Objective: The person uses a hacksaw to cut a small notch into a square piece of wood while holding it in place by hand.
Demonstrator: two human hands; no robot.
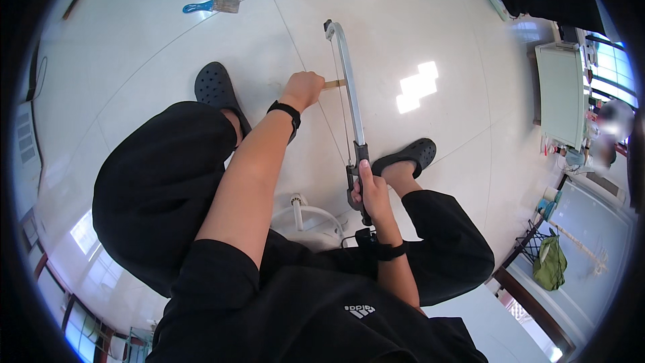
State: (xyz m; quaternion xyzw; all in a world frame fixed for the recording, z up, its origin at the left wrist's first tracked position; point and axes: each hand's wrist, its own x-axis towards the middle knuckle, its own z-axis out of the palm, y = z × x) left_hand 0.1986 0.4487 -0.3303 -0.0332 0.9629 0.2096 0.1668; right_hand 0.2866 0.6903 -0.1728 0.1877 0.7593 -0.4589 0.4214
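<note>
Glossy pale floor tiles (457, 87) with thin dark joints spread beneath the person, and a bright stepped patch of reflected light (417, 87) lies on them to the right. Above this floor, between two black perforated clogs (216, 84), a hacksaw with a silver metal frame and black handle (352, 97) extends away from the person, slightly tilted to the left.

Its handle is in the right hand (373, 195), whose fingers are closed around it, with the thumb lying along the upper side. The frame stretches forward from that hand, well past the left hand, which is just to the left of the frame.

The left hand (302, 89) is closed in a fist on a narrow, flat, tan strip (333, 84). Most of the strip is hidden by the fist; a short end juts out to the right, reaching across the line of the saw's thin blade (343, 121). Whether blade and strip touch cannot be told.

Farther off at the upper left, well apart from both hands, a scraper with a blue handle and flat metal blade (213, 5) lies on the floor. At the upper right, another person's dark-trousered leg (557, 3) shows near a pale cabinet (562, 97).
</note>
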